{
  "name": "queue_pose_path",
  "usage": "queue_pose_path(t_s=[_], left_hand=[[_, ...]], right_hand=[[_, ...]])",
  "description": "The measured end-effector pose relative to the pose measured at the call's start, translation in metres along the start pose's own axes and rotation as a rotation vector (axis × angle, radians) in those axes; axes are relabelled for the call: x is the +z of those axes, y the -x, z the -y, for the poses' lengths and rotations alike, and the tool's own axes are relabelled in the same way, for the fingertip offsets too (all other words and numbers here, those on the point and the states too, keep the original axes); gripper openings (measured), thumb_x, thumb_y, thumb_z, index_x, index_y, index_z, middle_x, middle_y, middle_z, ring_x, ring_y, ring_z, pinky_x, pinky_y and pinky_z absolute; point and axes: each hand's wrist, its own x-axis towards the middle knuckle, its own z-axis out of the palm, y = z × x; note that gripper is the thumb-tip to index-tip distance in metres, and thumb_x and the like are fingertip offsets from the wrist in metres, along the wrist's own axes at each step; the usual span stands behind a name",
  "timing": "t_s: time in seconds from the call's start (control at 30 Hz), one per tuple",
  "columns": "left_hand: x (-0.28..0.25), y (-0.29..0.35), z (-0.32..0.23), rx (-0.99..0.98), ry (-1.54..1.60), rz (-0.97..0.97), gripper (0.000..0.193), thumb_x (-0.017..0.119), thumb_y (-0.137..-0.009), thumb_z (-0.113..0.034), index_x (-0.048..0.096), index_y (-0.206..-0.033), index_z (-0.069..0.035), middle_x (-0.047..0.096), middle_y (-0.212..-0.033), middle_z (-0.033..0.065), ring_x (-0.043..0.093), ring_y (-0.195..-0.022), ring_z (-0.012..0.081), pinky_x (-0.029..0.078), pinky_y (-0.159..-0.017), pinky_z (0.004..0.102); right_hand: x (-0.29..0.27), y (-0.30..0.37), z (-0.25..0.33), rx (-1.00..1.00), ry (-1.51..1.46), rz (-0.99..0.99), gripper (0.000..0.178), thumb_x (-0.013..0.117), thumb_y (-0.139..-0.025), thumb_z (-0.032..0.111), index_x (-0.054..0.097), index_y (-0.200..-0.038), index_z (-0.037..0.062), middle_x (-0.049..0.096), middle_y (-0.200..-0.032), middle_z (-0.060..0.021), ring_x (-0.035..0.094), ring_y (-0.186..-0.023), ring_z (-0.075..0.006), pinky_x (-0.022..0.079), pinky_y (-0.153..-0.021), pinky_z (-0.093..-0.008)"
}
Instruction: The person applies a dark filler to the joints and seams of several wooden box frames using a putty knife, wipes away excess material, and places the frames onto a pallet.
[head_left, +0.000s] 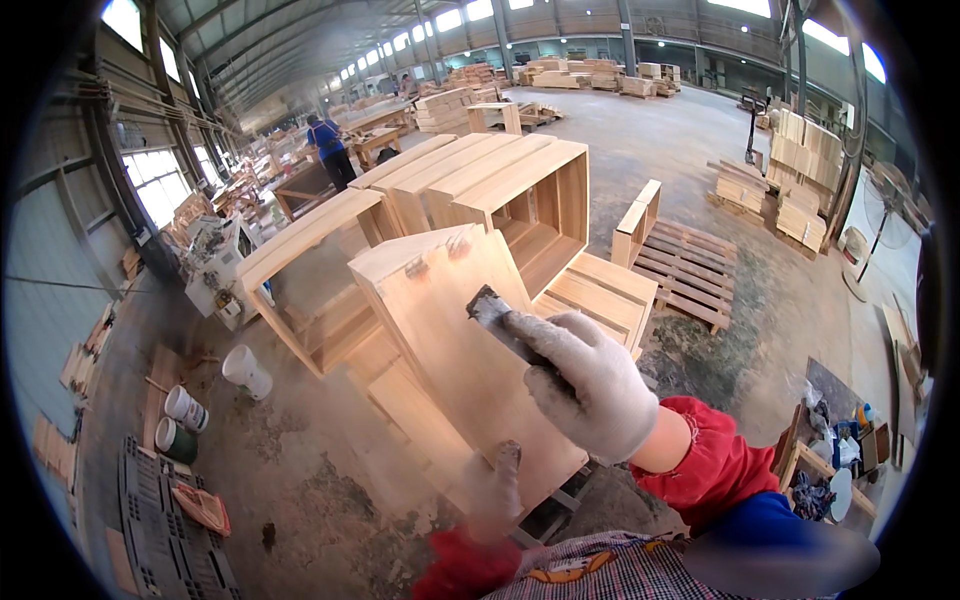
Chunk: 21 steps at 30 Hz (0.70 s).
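"So, what is being handled?"

"A scraper [500, 322] with a flat, worn metal blade, dark at the tip, over the face of a pale wooden panel [455, 345]. The panel has light grain and brownish patches near its far end."

"And the grip?"

"The right hand [595, 385], in a whitish glove, is closed around the scraper's handle. The left hand [495, 490] is at the panel's near end, blurred; I can't tell how tight its fingers are."

"Which way does everything point?"

"The blade points away from the person and leftward, its long axis slanting across the panel. I can't tell whether it touches. The panel's own length runs from far left to near right."

"What's around it?"

"Open wooden boxes [480, 170] stand beyond the panel, a slatted pallet [690, 265] lies to its right, and buckets [247, 372] sit to its left on a stained floor [300, 450]. Farther beyond the panel, a co-worker [328, 145] stands in a large hall near stacked lumber [445, 110]."
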Motion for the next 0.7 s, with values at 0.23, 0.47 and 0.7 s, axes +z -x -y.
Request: queue_pose_path(t_s=[0.23,0.47,0.7], left_hand=[[0.013,0.001,0.023,0.092,0.197,-0.015,0.030,0.060,-0.096,-0.027,0.064,-0.095,0.003,0.064,-0.081,0.0007,0.056,-0.072,0.0107,0.044,-0.061,0.0288],[0.015,0.003,0.038,0.156,0.182,0.054,0.042,0.061,-0.095,-0.040,0.062,-0.098,0.001,0.063,-0.081,0.0013,0.056,-0.075,0.0102,0.045,-0.066,0.0284],[0.020,0.003,0.028,0.195,0.180,0.082,0.046,0.061,-0.095,-0.041,0.060,-0.105,0.004,0.066,-0.093,0.0038,0.058,-0.086,0.0116,0.048,-0.073,0.0291]], right_hand=[[0.015,-0.019,0.023,0.074,-0.034,0.067,0.053,0.058,-0.080,0.002,0.051,-0.133,0.0034,0.059,-0.098,-0.0183,0.061,-0.083,-0.0355,0.051,-0.073,-0.0385],[0.022,-0.022,0.027,0.048,-0.040,0.057,0.050,0.057,-0.082,0.005,0.051,-0.132,0.0037,0.058,-0.096,-0.0180,0.062,-0.078,-0.0359,0.052,-0.070,-0.0402],[0.028,-0.023,0.025,0.022,-0.003,0.036,0.048,0.058,-0.084,0.006,0.052,-0.131,0.0047,0.058,-0.092,-0.0154,0.061,-0.076,-0.0341,0.051,-0.067,-0.0396]])
